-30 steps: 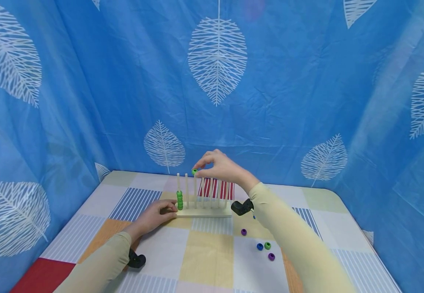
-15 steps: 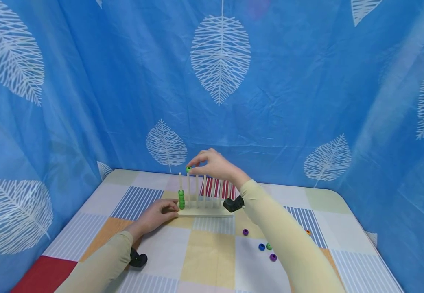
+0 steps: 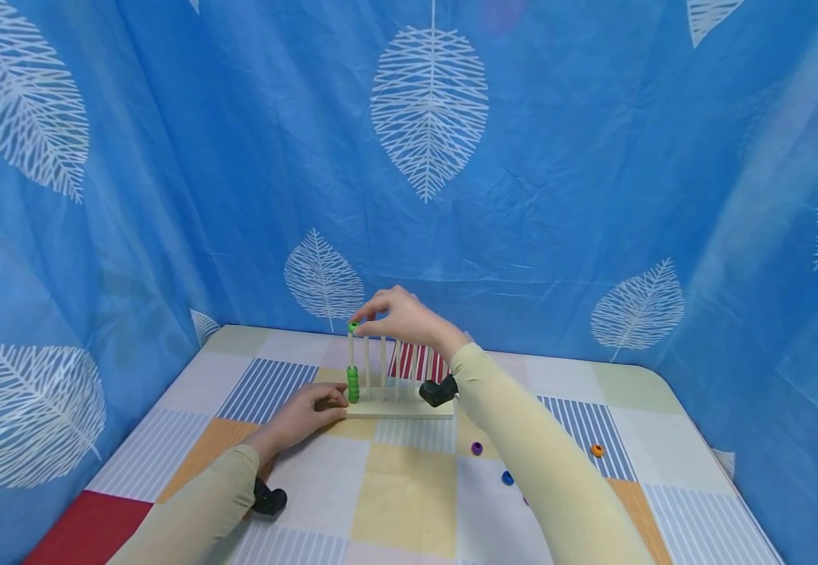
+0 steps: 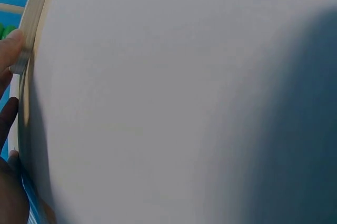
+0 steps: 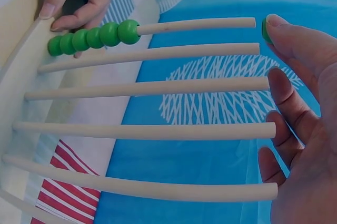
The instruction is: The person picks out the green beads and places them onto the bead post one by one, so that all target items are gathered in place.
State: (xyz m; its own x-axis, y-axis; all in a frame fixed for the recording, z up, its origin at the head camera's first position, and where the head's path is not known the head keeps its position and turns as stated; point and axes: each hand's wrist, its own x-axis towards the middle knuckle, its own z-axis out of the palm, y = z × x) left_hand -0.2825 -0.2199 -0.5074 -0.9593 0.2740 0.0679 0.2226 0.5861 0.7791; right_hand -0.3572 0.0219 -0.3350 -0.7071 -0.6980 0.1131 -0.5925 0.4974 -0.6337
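A pale wooden peg stand sits on the table, its several upright pegs in a row. Green beads are stacked low on its leftmost peg. My left hand grips the stand's left end between thumb and fingers; the left wrist view catches only part of it at the edge. Thumb and forefinger of my right hand pinch another green bead at the top of that leftmost peg. In the right wrist view this bead appears just beyond the peg's tip, mostly covered by the thumb.
Loose on the patchwork tablecloth to the right lie a purple bead, a blue bead and an orange bead. The right sleeve partly hides another bead. A blue leaf-print curtain surrounds the table.
My right hand has carried the green bead leftward across the peg tops, from the third peg to the leftmost. The left hand keeps its grip on the stand. The view has shifted slightly.
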